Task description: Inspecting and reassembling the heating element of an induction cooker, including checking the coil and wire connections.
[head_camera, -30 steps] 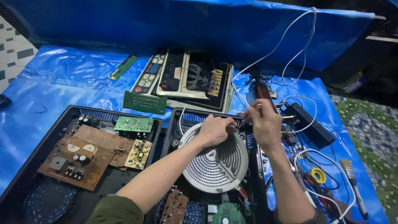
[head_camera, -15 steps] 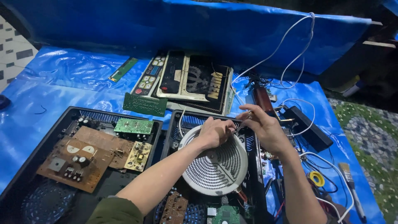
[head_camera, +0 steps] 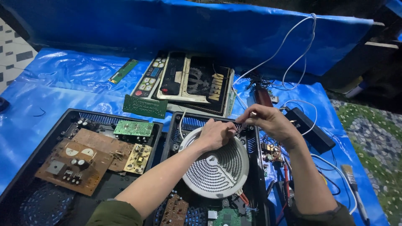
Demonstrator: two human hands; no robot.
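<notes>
Head view: hands (head_camera: 240, 127) meet over coil disc (head_camera: 216, 167).

left hand (head_camera: 215, 134) hiding coil rim (head_camera: 217, 169)

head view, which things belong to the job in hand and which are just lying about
In hand: left hand on the round white coil disc; right hand pinching a thin tool.

Lying about: brown circuit board, green board, black adapter, paintbrush.

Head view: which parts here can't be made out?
- Top rim of the round coil: covered by the left hand.
- Thin tool tip: hidden between the fingers of the right hand.
- Lower circuit board: cut by the bottom edge.
</notes>
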